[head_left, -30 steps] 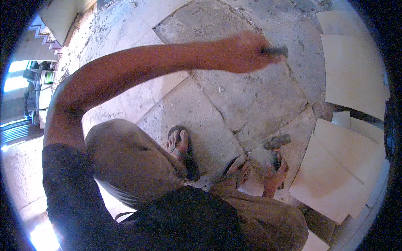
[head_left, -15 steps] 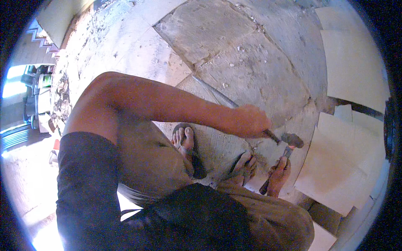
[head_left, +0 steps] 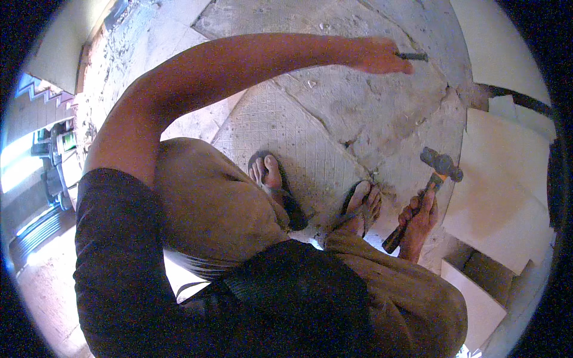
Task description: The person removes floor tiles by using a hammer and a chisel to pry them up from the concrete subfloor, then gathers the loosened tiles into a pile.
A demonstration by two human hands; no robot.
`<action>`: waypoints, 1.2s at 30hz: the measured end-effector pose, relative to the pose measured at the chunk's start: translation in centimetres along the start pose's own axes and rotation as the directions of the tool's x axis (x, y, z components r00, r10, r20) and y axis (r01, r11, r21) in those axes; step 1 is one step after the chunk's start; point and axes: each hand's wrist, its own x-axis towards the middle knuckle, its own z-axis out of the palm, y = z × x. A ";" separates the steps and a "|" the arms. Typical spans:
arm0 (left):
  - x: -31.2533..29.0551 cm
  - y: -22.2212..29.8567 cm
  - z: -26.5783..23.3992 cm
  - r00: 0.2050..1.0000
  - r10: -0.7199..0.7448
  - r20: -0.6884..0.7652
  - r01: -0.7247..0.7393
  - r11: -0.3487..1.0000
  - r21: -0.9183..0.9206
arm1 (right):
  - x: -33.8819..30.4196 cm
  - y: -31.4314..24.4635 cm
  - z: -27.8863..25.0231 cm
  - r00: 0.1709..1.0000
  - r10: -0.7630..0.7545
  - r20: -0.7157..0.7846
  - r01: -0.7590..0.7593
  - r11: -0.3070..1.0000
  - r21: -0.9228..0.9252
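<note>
The left hand (head_left: 383, 55) is gripping a dark rod (head_left: 414, 56) over the floor (head_left: 382, 107); the right hand (head_left: 421, 219) is holding a hammer (head_left: 440, 161), fingers (head_left: 408, 212) wrapping its handle (head_left: 392, 240).

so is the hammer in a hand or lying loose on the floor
In hand: the right hand grips the hammer by its handle, with the head showing beyond. Whether it touches the floor, I cannot tell.

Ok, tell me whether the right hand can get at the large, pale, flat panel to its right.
Probably yes, for a touch: the right hand is close to the pale panel, with nothing visible between. Gripping it looks unlikely while that hand holds the dark, metal-headed hammer.
</note>
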 end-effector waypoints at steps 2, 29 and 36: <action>-0.7 0.8 1.0 0.999 -0.040 0.014 0.040 0.999 0.029 | -0.1 0.0 0.2 1.000 -0.019 -0.002 0.019 0.999 -0.026; 1.3 0.2 6.4 0.953 0.055 0.297 -0.099 0.986 0.133 | -1.1 -6.7 3.5 0.998 -0.006 0.064 -0.016 0.941 0.338; 1.5 -0.2 7.2 0.953 0.063 0.297 -0.107 0.985 0.135 | -0.1 -4.9 3.7 0.953 -0.020 0.301 -0.115 0.899 0.422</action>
